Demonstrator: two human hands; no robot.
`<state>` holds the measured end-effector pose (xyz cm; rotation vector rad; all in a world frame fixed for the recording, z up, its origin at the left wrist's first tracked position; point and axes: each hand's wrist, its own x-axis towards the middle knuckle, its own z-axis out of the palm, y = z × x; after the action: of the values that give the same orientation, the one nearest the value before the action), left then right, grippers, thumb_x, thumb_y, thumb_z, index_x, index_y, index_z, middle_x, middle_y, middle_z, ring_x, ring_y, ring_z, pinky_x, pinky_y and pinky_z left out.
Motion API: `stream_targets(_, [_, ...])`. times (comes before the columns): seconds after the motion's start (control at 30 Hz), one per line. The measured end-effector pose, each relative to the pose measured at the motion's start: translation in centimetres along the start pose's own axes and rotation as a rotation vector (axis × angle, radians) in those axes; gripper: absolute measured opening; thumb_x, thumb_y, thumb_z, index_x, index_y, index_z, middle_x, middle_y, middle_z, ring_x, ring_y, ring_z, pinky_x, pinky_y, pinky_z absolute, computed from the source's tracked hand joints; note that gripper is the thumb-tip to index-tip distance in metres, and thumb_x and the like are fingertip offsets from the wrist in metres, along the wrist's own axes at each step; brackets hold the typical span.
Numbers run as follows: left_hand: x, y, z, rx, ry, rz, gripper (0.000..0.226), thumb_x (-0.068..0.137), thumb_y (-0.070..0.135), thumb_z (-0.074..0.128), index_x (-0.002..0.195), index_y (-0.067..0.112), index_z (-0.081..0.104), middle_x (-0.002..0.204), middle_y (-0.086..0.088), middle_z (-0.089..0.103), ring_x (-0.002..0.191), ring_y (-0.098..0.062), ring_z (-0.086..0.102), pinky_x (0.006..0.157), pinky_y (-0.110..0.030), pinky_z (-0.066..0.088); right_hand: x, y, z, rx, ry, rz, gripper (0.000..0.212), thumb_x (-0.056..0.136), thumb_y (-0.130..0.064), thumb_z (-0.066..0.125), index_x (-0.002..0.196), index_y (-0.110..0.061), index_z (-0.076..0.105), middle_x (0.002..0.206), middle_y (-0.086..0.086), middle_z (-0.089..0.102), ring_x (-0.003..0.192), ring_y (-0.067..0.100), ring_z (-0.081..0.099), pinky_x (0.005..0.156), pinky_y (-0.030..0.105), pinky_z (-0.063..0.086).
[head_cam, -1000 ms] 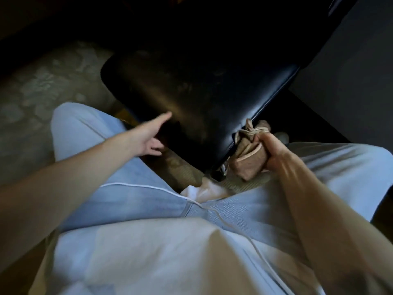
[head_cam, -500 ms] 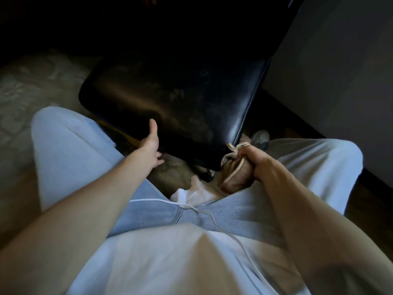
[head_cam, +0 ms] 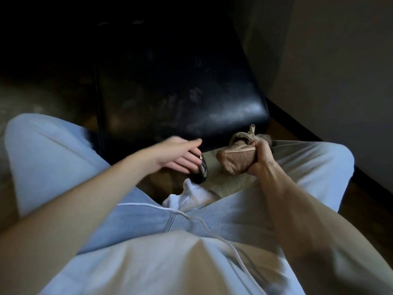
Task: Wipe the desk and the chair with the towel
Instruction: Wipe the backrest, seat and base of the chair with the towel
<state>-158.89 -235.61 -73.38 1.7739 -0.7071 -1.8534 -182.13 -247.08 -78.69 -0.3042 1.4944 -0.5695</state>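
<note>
The black leather chair seat [head_cam: 180,96] fills the middle of the head view, its back in shadow. My right hand [head_cam: 260,155] grips a bunched brown towel [head_cam: 236,157] just below the seat's near right corner, off the seat. My left hand [head_cam: 178,154] reaches with straight fingers toward the seat's near edge, above a shiny chair base part [head_cam: 53,169]. Whether the left hand touches the chair is unclear because it is blurred.
A pale wall [head_cam: 329,71] with a dark baseboard runs close along the chair's right side. My knees in light blue trousers [head_cam: 53,152] flank the seat. A white sock [head_cam: 191,196] and a woven mat [head_cam: 225,184] lie below. The left floor is dim.
The chair seat has swung so its near edge faces me squarely. My left hand dropped from the seat's side to its near edge. The towel hand stayed near the right corner.
</note>
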Motion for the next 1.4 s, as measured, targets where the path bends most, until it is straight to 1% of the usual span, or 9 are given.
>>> stream_targets(0.2, [-1.8, 1.0, -7.5, -0.026, 0.650, 0.323, 0.024, 0.107, 0.033, 0.051, 0.111, 0.017, 0.068, 0.099, 0.000, 0.074, 0.086, -0.011, 0.073, 0.063, -0.021, 0.060, 1.2, 1.3, 3.5, -0.081, -0.093, 0.021, 0.024, 0.082, -0.022, 0.048, 0.092, -0.014, 0.069, 0.082, 0.009, 0.069, 0.079, 0.029, 0.068, 0.094, 0.042, 0.054])
stream_targets(0.37, [-0.4, -3.5, -11.7, -0.155, 1.050, 0.222, 0.026, 0.100, 0.036, 0.061, 0.120, 0.019, 0.064, 0.110, 0.001, 0.067, 0.108, -0.019, 0.065, 0.085, -0.032, 0.056, 1.8, 2.8, 4.7, -0.118, -0.144, 0.003, 0.016, 0.084, -0.026, 0.055, 0.082, -0.022, 0.070, 0.083, 0.006, 0.069, 0.074, 0.027, 0.068, 0.082, 0.041, 0.058])
stream_targets(0.47, [0.5, -4.9, -12.1, -0.342, 0.972, -0.005, 0.065, 0.094, 0.056, 0.062, 0.145, 0.018, 0.048, 0.143, -0.007, 0.055, 0.131, -0.030, 0.054, 0.100, -0.045, 0.050, 1.2, 3.3, 5.1, -0.137, -0.196, 0.027, 0.019, 0.088, -0.028, 0.055, 0.079, -0.020, 0.068, 0.077, 0.007, 0.067, 0.069, 0.026, 0.067, 0.076, 0.035, 0.056])
stream_targets(0.6, [1.8, -5.3, -10.8, -0.539, 0.696, -0.128, 0.079, 0.093, 0.074, 0.049, 0.152, 0.022, 0.044, 0.149, -0.003, 0.055, 0.136, -0.031, 0.053, 0.113, -0.053, 0.043, 0.3, 4.0, 4.6, -0.162, -0.237, 0.099, 0.025, 0.089, -0.025, 0.047, 0.075, -0.017, 0.066, 0.074, 0.008, 0.067, 0.070, 0.027, 0.065, 0.075, 0.034, 0.053])
stream_targets(0.73, [2.5, -4.7, -9.4, -0.496, 0.726, -0.124, 0.075, 0.100, 0.071, 0.035, 0.154, 0.020, 0.041, 0.148, -0.005, 0.055, 0.133, -0.030, 0.054, 0.113, -0.048, 0.044, -0.8, 6.7, 5.4, -0.169, -0.322, 0.175, 0.024, 0.076, -0.017, 0.045, 0.082, -0.014, 0.068, 0.075, 0.011, 0.067, 0.070, 0.029, 0.066, 0.074, 0.032, 0.055])
stream_targets(0.9, [3.1, -4.6, -6.9, -0.570, 0.718, -0.127, 0.080, 0.096, 0.076, 0.032, 0.156, 0.023, 0.038, 0.150, -0.007, 0.054, 0.132, -0.032, 0.055, 0.114, -0.053, 0.043, -2.4, 11.1, 7.4, -0.044, -0.329, 0.265, 0.022, 0.089, -0.033, 0.052, 0.079, -0.018, 0.064, 0.078, 0.009, 0.065, 0.068, 0.029, 0.067, 0.069, 0.036, 0.060])
stream_targets(1.2, [3.8, -4.5, -3.0, -0.641, 0.558, -0.145, 0.079, 0.098, 0.074, 0.034, 0.160, 0.026, 0.028, 0.160, -0.009, 0.041, 0.140, -0.036, 0.049, 0.105, -0.053, 0.049, -1.9, 7.5, 4.9, -0.129, -0.292, 0.272, 0.012, 0.082, -0.027, 0.064, 0.074, -0.017, 0.062, 0.075, 0.005, 0.063, 0.070, 0.025, 0.064, 0.073, 0.031, 0.054])
stream_targets(1.27, [3.2, -4.2, -3.2, -0.663, 0.487, -0.121, 0.076, 0.100, 0.069, 0.040, 0.161, 0.026, 0.026, 0.163, -0.012, 0.036, 0.144, -0.039, 0.043, 0.110, -0.056, 0.044, -1.1, 6.5, 4.6, -0.227, -0.141, 0.101, 0.010, 0.084, -0.023, 0.064, 0.089, -0.014, 0.068, 0.086, 0.007, 0.069, 0.082, 0.028, 0.068, 0.078, 0.033, 0.057])
stream_targets(1.4, [3.3, -3.0, -6.4, -0.729, 0.591, -0.102, 0.078, 0.095, 0.070, 0.050, 0.160, 0.030, 0.031, 0.161, -0.012, 0.040, 0.143, -0.038, 0.044, 0.114, -0.056, 0.041, -2.3, 3.1, 4.2, -0.468, 0.266, -0.486, 0.049, 0.079, -0.027, 0.065, 0.128, -0.021, 0.065, 0.121, 0.004, 0.070, 0.115, 0.027, 0.064, 0.102, 0.033, 0.047])
